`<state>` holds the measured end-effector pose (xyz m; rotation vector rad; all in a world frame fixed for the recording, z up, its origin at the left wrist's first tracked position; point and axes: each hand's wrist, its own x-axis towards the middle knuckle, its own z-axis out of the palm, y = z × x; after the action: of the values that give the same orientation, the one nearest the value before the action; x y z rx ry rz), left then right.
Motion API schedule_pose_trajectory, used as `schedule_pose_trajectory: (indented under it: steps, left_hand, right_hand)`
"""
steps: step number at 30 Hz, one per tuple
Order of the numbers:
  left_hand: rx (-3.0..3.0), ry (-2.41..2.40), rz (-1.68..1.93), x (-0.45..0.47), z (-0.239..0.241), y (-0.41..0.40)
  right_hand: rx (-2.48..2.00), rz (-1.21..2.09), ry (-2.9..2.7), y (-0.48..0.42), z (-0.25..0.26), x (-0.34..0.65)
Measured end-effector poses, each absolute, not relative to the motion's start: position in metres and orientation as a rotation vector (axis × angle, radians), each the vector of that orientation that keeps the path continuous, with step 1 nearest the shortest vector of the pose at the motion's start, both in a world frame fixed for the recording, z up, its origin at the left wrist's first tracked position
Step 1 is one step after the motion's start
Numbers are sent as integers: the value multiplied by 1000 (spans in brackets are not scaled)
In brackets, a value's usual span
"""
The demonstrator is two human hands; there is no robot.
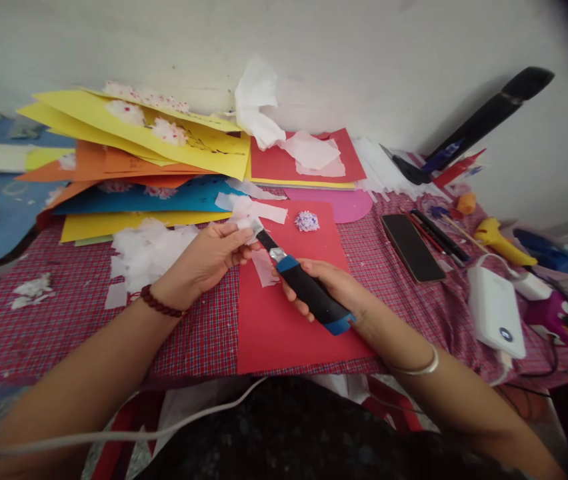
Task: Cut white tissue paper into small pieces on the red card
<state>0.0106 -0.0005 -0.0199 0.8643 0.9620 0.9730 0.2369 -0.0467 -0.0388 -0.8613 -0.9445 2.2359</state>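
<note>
My left hand [219,250] pinches a small piece of thin white paper [250,229] between thumb and fingers. In my right hand [327,283] lies a utility knife [309,287] with a black and blue handle, a metal collar and a dark narrow end. That end points up and left and meets the white paper at my left fingertips. Beneath both hands is a red sheet [284,333]. It carries a round speckled white and purple paper cluster [307,221] and a pale paper scrap [265,268]. More white strips [269,211] lie across its upper left edge.
Left of my hands is a heap of white paper pieces [147,250]. Behind it are stacked yellow [149,137], orange and blue sheets. On the right lie a phone [413,247], pens [439,235] and a white power bank [497,310]. Checked cloth [89,333] covers the table.
</note>
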Motion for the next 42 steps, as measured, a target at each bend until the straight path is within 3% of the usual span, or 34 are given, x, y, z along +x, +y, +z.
schedule_pose_trajectory:
  steps: [14, 42]
  left_hand:
    - [1088, 1002, 741, 8, -18, -4]
    - [1266, 1069, 685, -7, -12, 3]
  right_hand:
    - [-858, 2233, -955, -48, -39, 237]
    - [-825, 2291, -921, -46, -36, 239]
